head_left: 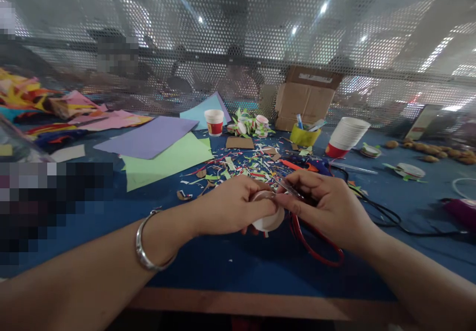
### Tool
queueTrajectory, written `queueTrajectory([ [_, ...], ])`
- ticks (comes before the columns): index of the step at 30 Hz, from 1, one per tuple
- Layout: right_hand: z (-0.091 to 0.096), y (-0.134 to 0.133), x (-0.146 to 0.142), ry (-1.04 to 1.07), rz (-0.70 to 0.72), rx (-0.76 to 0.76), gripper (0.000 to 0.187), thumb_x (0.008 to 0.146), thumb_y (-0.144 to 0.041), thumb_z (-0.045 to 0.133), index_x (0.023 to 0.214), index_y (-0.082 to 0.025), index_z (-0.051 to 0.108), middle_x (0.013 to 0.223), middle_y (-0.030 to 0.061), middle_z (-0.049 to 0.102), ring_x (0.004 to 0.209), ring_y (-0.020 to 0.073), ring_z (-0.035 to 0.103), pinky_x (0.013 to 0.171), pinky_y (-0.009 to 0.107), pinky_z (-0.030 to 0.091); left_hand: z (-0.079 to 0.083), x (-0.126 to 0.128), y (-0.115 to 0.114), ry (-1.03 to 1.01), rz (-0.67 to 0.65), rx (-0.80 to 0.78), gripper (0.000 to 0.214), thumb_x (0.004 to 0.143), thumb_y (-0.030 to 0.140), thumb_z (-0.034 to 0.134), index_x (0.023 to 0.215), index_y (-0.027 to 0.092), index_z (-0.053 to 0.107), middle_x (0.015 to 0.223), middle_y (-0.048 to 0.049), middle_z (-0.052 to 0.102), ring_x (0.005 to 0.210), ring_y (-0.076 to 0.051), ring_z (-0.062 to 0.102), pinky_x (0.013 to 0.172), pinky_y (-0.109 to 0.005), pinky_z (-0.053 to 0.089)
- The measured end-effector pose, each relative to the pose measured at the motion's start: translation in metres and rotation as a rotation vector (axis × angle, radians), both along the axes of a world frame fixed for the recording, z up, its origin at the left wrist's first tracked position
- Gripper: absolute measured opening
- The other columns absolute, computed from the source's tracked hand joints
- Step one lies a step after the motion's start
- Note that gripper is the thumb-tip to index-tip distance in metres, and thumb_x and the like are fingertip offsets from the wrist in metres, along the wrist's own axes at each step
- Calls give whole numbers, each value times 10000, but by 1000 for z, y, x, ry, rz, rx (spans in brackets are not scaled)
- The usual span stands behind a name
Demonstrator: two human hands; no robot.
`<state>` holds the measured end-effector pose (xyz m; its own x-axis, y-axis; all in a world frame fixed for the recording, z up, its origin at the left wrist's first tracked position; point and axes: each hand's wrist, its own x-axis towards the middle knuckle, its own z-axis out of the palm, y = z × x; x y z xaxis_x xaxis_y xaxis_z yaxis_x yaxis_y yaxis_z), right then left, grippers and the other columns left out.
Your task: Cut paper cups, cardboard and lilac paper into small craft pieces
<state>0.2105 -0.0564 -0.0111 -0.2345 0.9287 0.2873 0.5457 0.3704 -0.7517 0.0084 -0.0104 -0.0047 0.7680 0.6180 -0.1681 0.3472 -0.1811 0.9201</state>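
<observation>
Where the left hand (231, 203) curls, what seems a paper cup (269, 222) sits inside.

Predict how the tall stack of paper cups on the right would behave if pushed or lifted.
The stack of paper cups would likely tip if pushed high up, since it narrows toward its base. It is probably light for its size, as the cups look like thin paper. Nested closely, they should feel fairly stiff together.

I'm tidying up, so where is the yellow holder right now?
In the head view, the yellow holder stands right of centre, on the table beyond the right hand, in front of the cardboard box and left of the tall paper-cup stack.
</observation>
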Motion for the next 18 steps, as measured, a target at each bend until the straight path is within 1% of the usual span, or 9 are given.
queueTrajectory([
  [4,-3,0,1,6,17,-10,168,921,-331,639,862,-177,669,776,13,658,675,132,542,592,233,442,-1,1,0,19,12,1,255,943,360,516,922,160,674,716,-4,686,512,-77,542,447,-151,451],
  [8,-1,0,1,90,63,-66,165,925,-329,627,872,-178,668,765,9,633,677,133,537,590,236,443,-3,0,1,3,-3,42,264,958,398,515,943,173,654,699,26,638,511,-74,521,464,-163,429],
  [11,2,0,0,127,97,-90,147,926,-287,609,844,-175,657,723,-8,586,644,116,502,567,227,413,-3,-1,-1,-15,-32,180,296,974,424,505,917,172,650,669,44,569,559,-78,518,535,-182,424],
  [13,3,0,0,135,103,-92,130,917,-246,603,818,-173,644,696,-21,559,619,104,473,553,222,388,-3,0,-2,-28,-52,304,314,988,413,489,859,167,637,696,37,567,624,-86,532,598,-193,426],
  [16,3,1,-1,147,121,-105,128,907,-218,600,790,-171,626,672,-32,534,601,96,448,548,220,374,-3,1,-3,-35,-96,495,275,999,303,473,805,161,607,781,17,604,716,-92,564,687,-199,429],
  [18,2,2,-1,157,132,-102,129,909,-221,598,793,-171,622,684,-31,537,614,98,459,561,218,389,-4,1,-3,-36,-114,589,246,1000,245,462,836,159,623,840,3,630,777,-99,589,744,-204,433],
])
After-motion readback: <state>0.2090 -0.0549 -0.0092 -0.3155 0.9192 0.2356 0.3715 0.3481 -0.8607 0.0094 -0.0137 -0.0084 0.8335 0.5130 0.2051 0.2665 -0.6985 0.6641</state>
